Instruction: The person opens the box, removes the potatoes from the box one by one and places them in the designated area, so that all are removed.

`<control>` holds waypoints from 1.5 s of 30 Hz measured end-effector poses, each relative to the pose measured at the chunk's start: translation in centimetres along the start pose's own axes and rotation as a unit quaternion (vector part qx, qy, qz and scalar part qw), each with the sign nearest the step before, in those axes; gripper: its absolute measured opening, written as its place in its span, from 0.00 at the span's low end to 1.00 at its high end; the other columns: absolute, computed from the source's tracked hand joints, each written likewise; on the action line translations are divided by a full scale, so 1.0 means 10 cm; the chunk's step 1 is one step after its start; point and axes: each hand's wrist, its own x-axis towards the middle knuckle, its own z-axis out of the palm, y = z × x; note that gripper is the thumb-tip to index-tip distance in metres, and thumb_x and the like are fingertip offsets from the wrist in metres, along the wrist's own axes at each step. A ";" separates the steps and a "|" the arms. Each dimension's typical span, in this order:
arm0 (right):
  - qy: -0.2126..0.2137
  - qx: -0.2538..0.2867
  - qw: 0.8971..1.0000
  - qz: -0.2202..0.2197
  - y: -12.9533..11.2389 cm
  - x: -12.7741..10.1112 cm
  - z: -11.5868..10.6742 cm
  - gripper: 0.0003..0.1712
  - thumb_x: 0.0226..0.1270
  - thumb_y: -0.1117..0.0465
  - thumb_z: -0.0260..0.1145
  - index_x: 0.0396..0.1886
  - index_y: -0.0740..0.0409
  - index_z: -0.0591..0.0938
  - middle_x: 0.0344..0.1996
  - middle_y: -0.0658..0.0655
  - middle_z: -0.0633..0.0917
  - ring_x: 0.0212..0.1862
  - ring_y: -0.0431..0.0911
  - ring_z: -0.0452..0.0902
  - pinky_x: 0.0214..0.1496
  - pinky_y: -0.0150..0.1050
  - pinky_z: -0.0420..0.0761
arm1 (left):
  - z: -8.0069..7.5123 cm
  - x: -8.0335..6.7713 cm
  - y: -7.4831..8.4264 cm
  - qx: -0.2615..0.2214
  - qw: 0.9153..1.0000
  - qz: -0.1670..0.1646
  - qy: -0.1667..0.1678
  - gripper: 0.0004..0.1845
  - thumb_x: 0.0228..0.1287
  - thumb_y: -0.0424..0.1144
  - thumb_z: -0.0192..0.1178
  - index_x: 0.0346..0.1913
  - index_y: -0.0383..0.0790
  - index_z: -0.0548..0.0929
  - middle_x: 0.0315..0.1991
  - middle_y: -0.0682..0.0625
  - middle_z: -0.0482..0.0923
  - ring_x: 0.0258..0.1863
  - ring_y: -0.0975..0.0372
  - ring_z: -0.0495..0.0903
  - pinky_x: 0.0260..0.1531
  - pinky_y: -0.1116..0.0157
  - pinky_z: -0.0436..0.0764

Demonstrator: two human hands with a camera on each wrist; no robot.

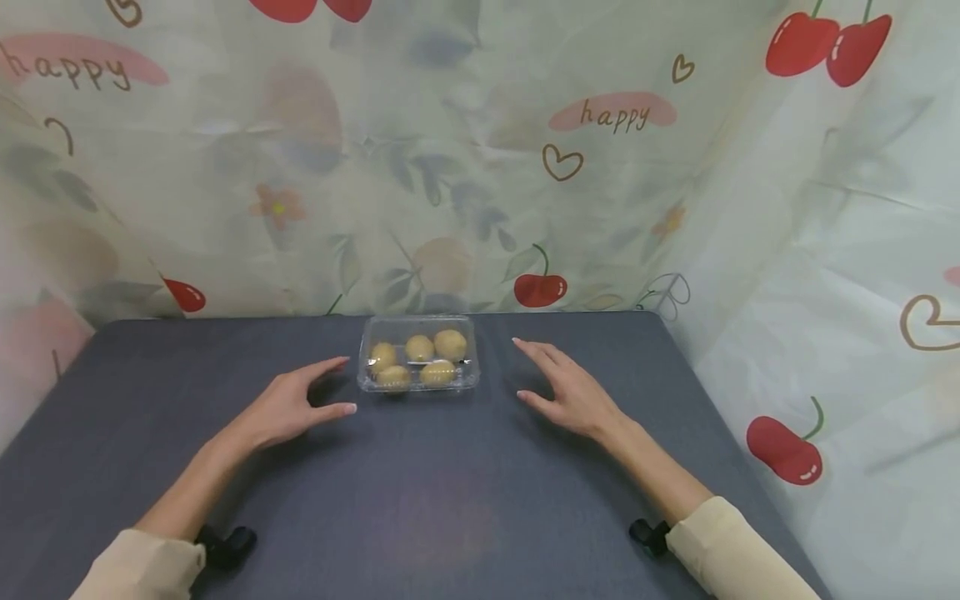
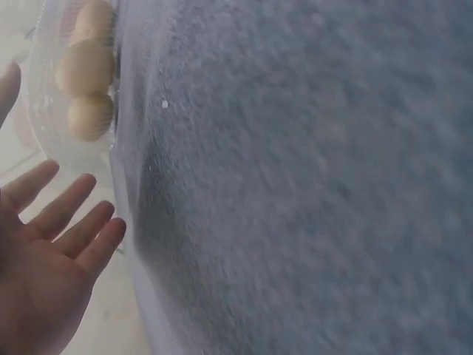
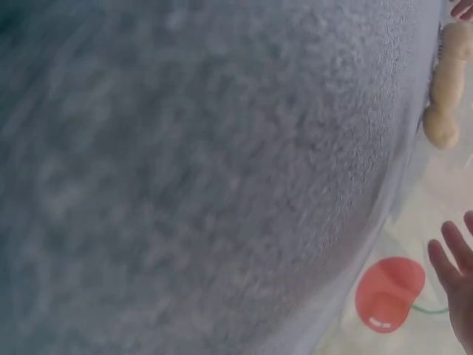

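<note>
A clear plastic container (image 1: 418,392) stands near the table's back edge, with several round, yellowish-tan items (image 1: 451,344) inside, like small potatoes; their exact kind is unclear. Just left of it, my left hand (image 1: 292,404) is held with thumb and fingers spread apart, touching nothing. The left wrist view shows that palm (image 2: 41,285) and its straight fingers close to the container (image 2: 48,103). To the container's right, and farther from it, my right hand (image 1: 570,396) also has its fingers extended and holds nothing. Part of that hand (image 3: 462,288) appears at the right wrist view's edge.
The dark grey-blue table (image 1: 442,483) ends at a patterned curtain (image 1: 420,167) printed with cherries and hearts. More curtain (image 1: 862,275) hangs along the right side. Black wrist straps (image 1: 227,547) show by the cream sleeves (image 1: 142,567).
</note>
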 end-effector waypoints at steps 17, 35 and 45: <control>-0.028 0.135 0.990 0.017 -0.07 0.15 0.17 0.37 0.66 0.62 0.71 0.73 0.45 0.70 0.56 0.56 0.82 0.49 0.48 0.82 0.52 0.47 0.80 | 0.08 0.07 -0.01 -0.171 0.985 -0.033 -0.010 0.34 0.67 0.53 0.65 0.69 0.37 0.71 0.61 0.39 0.76 0.59 0.48 0.79 0.52 0.52 0.79; -0.062 0.266 0.960 0.060 -0.08 0.33 0.21 0.20 0.69 0.62 0.68 0.59 0.55 0.82 0.49 0.56 0.86 0.44 0.43 0.84 0.48 0.43 0.81 | 0.06 0.24 -0.01 -0.297 0.951 -0.068 -0.055 0.29 0.69 0.41 0.64 0.66 0.28 0.72 0.56 0.35 0.79 0.51 0.50 0.83 0.48 0.59 0.82; -0.075 0.287 0.951 0.083 -0.10 0.43 0.28 0.13 0.68 0.59 0.69 0.52 0.54 0.86 0.42 0.45 0.87 0.41 0.41 0.82 0.44 0.39 0.81 | 0.09 0.27 -0.02 -0.352 0.928 -0.085 -0.084 0.24 0.68 0.41 0.65 0.58 0.24 0.77 0.50 0.33 0.82 0.48 0.52 0.84 0.49 0.57 0.82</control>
